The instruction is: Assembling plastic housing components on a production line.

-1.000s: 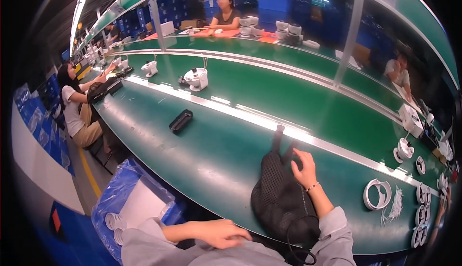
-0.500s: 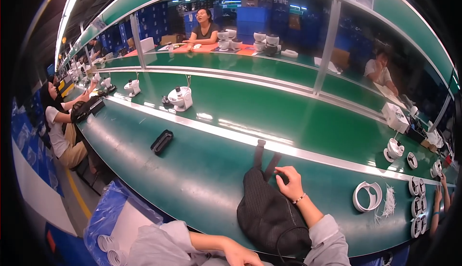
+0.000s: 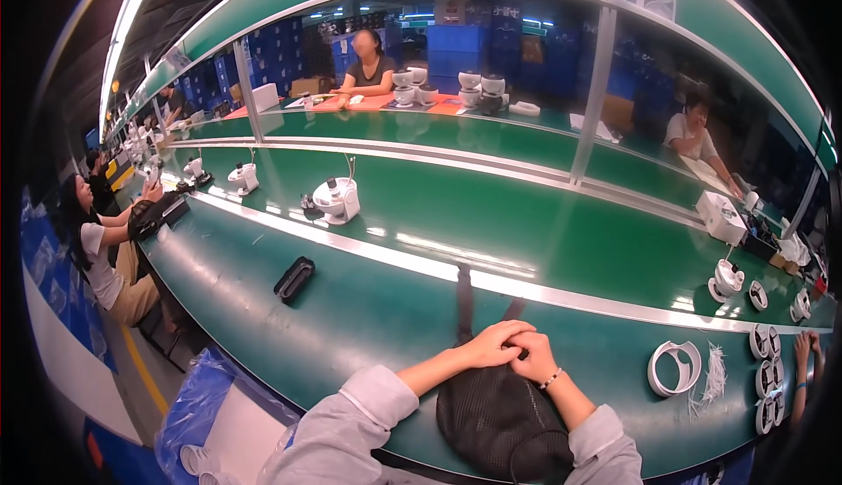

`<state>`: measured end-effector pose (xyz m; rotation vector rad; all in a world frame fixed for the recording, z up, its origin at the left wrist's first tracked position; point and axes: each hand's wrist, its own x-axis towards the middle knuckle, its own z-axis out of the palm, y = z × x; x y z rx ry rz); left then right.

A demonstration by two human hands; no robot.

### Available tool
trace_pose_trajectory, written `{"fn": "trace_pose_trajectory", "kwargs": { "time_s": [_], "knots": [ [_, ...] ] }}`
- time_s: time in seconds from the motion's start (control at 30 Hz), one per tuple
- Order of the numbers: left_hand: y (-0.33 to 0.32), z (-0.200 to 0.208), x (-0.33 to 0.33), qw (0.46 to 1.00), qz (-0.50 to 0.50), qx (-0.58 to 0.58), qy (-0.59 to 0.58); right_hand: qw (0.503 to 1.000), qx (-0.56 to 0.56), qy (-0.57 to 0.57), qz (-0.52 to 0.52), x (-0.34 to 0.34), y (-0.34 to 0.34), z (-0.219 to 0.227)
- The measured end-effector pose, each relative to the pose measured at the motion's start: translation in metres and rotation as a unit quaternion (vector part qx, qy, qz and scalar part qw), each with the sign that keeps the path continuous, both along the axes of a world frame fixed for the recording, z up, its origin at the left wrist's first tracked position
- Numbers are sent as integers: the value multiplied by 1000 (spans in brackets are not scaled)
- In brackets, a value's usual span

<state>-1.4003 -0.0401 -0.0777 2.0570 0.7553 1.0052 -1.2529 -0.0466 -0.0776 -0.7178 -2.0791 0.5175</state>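
A black mesh bag (image 3: 500, 415) lies on the green bench in front of me, its straps (image 3: 464, 301) stretching toward the metal rail. My left hand (image 3: 496, 345) and my right hand (image 3: 533, 360) meet at the bag's upper end. The left hand's fingers are closed and lie over the right hand's knuckles. Curled fingers show on the right hand, just above the mesh. Whatever is between the fingers, if anything, is hidden.
To the left is a black oval tray-like part (image 3: 295, 280). A white ring (image 3: 674, 369), a bundle of white strips (image 3: 715, 371) and several round parts (image 3: 766, 378) lie right. White bowl-shaped devices (image 3: 337, 200) stand beyond the rail (image 3: 395, 258). A co-worker (image 3: 105, 248) sits far left.
My left hand has risen from the lower edge and joined the right one above the bag. The right hand has dropped slightly and curled more. The view has shifted a little.
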Motion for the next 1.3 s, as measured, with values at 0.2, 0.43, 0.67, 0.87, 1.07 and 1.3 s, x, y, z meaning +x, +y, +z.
{"fn": "trace_pose_trajectory", "kwargs": {
  "time_s": [0.2,0.43,0.67,0.87,1.07,1.3],
  "knots": [
    [-1,1,-4,999,-20,-6,-37,999,44,8,8,-2,-3,6],
    [-6,8,-6,999,-1,-45,-20,996,78,-34,-13,-3,-4,4],
    [-5,5,-3,999,8,-41,-23,995,75,-51,-32,-1,-4,3],
    [-6,2,-2,998,18,-52,-24,995,73,-47,-38,-1,-4,-2],
    [-5,4,-1,998,10,-48,-28,997,63,-25,-42,-3,-4,3],
    [-5,2,-2,998,5,-60,-23,997,53,-37,-41,-3,-6,5]
  ]
}}
